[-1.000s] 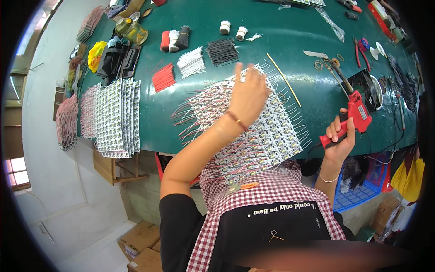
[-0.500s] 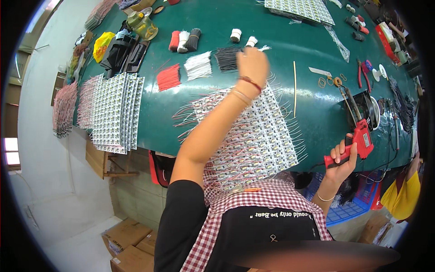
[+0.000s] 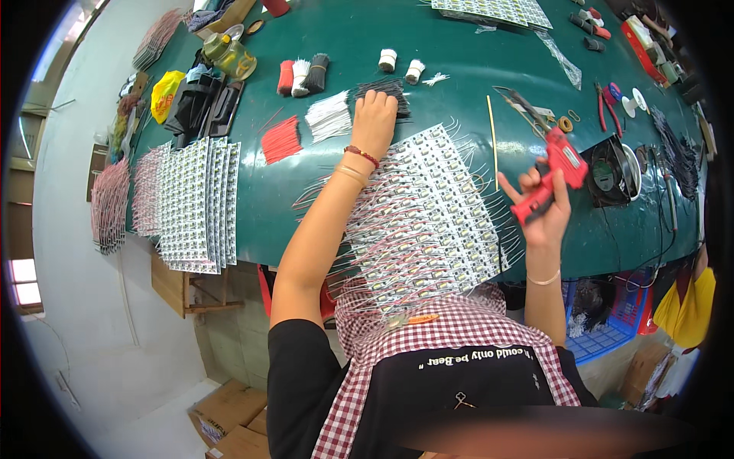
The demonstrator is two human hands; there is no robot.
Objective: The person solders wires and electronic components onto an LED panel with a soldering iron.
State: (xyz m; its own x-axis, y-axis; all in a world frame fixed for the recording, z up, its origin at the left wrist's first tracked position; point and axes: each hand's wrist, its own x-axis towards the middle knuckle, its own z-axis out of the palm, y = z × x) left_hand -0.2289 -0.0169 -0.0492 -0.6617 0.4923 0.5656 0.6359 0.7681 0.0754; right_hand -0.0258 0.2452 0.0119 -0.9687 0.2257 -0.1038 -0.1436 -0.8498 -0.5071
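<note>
With fingers bent and drawn together, my left hand (image 3: 374,122) reaches down onto the near edge of a pile of short black wires (image 3: 394,89). Its fingertips are partly hidden, so I cannot tell what is pinched. My right hand (image 3: 547,216) grips a red soldering gun (image 3: 564,162) by its handle, some fingers stretched off it, the long metal tip pointing to the far left over the table. Between my forearms lies a panel of small white circuit boards (image 3: 436,222). Red and white wires stick out from its left side, dark ones from its right.
White wires (image 3: 328,116) and red wires (image 3: 281,140) lie in piles left of the black ones, with tied bundles (image 3: 303,76) behind. Panel stacks (image 3: 187,203) stand at the left table edge. A thin stick (image 3: 492,141), a black fan (image 3: 612,172) and pliers (image 3: 608,111) are at the right.
My left hand has moved left and nearer, from behind the panel to the black wires. My right hand has carried the soldering gun left and up, away from the fan toward the panel.
</note>
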